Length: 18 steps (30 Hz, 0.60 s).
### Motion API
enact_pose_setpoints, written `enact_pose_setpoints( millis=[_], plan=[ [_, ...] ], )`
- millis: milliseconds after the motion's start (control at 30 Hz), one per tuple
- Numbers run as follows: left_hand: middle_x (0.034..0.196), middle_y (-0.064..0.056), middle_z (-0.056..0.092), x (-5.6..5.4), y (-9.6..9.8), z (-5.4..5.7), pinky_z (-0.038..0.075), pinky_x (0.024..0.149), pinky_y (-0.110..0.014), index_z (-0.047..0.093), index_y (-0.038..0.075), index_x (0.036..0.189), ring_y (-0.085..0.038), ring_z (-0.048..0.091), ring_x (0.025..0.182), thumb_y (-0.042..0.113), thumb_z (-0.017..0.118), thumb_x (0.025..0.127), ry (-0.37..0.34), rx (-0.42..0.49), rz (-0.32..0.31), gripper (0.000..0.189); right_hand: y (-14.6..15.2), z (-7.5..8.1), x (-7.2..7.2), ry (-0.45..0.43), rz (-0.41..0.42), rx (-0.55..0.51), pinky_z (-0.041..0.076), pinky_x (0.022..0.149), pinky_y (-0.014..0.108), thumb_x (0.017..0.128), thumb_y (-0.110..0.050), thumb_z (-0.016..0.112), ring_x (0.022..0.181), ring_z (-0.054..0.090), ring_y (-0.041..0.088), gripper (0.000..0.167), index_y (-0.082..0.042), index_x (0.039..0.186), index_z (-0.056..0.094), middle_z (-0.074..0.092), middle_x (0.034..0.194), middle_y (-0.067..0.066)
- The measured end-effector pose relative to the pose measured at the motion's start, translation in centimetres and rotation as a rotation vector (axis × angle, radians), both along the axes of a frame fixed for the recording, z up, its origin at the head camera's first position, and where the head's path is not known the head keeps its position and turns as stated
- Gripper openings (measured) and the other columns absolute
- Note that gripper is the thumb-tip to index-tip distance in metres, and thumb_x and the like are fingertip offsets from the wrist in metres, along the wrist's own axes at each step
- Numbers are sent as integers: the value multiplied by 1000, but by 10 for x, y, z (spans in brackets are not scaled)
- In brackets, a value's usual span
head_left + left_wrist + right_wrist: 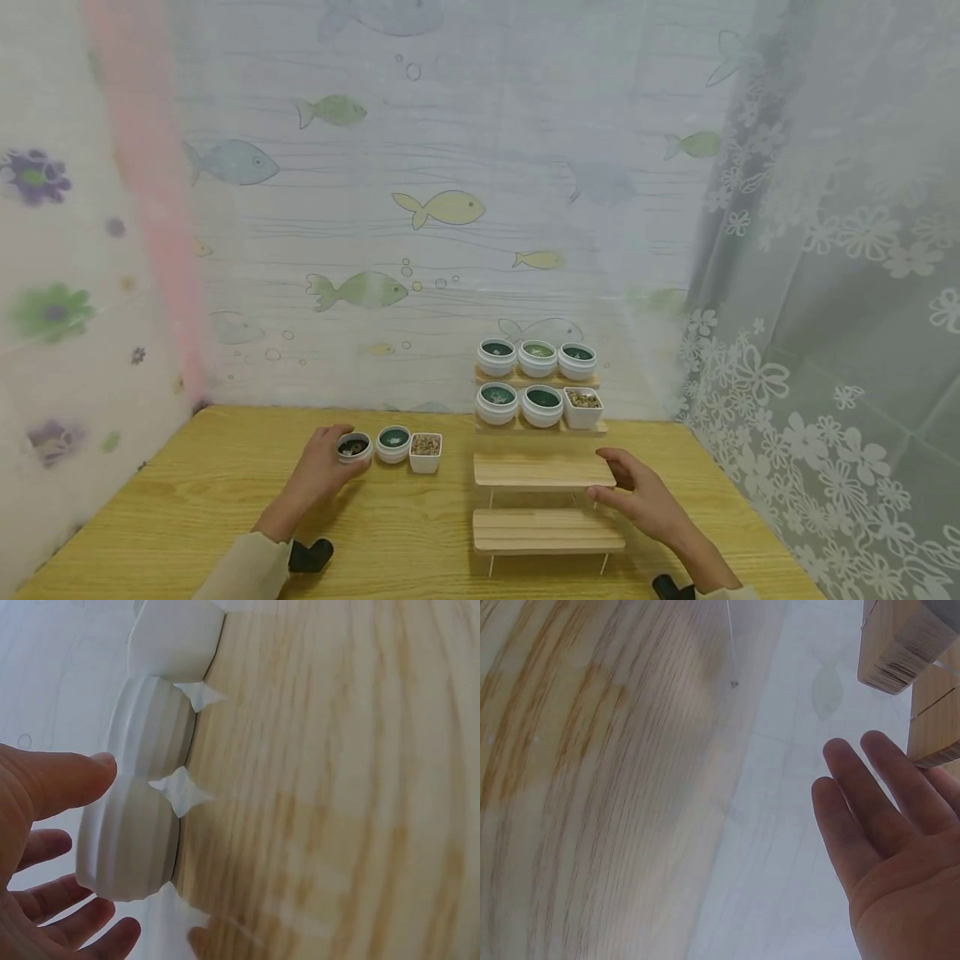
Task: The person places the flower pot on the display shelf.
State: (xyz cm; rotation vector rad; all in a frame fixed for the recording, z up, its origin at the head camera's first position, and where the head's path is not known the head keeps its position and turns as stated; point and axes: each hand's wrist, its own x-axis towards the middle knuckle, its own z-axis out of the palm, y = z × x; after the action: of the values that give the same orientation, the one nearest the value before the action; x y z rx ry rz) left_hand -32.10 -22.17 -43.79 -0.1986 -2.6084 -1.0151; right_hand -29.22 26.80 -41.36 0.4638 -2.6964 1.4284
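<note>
My left hand (325,460) curves loosely around a small round white pot (354,447) with dark contents, standing on the table. In the left wrist view its thumb (71,780) lies against the ribbed pot (131,844), while the other fingers are spread apart. Beside it stand a round pot with a dark green top (393,444) and a square white pot of grainy bits (425,452). My right hand (637,492) is at the right end of a bare wooden shelf (536,472); several of its fingers (862,802) are extended, and the thumb is hidden in the wrist view.
A lower bare wooden shelf (546,532) on thin legs stands in front. Behind, two wooden tiers carry several round pots (537,358) and a square pot (582,407). A fish-patterned curtain (450,208) closes the back of the wooden table (405,525); a flowered curtain (862,375) hangs right.
</note>
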Motion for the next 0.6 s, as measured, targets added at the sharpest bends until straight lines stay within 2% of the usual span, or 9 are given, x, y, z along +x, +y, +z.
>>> enact_pose_setpoints(
  millis=[267, 600],
  plan=[
    [115, -28, 52, -3, 0, -5, 43, 90, -53, 50, -12, 125, -39, 52, 105, 19, 77, 80, -19, 17, 35, 62, 0, 1, 2, 13, 5, 19, 44, 96, 51, 87, -34, 70, 126, 45, 41, 66, -6, 140, 44, 41, 143, 23],
    [118, -30, 52, -8, 1, -7, 43, 90, -53, 48, -14, 128, -41, 51, 108, 20, 76, 80, -52, 45, 53, 64, 1, 1, 2, 9, 9, 17, 45, 95, 50, 87, -34, 70, 124, 47, 41, 62, -10, 138, 45, 42, 142, 23]
  ],
)
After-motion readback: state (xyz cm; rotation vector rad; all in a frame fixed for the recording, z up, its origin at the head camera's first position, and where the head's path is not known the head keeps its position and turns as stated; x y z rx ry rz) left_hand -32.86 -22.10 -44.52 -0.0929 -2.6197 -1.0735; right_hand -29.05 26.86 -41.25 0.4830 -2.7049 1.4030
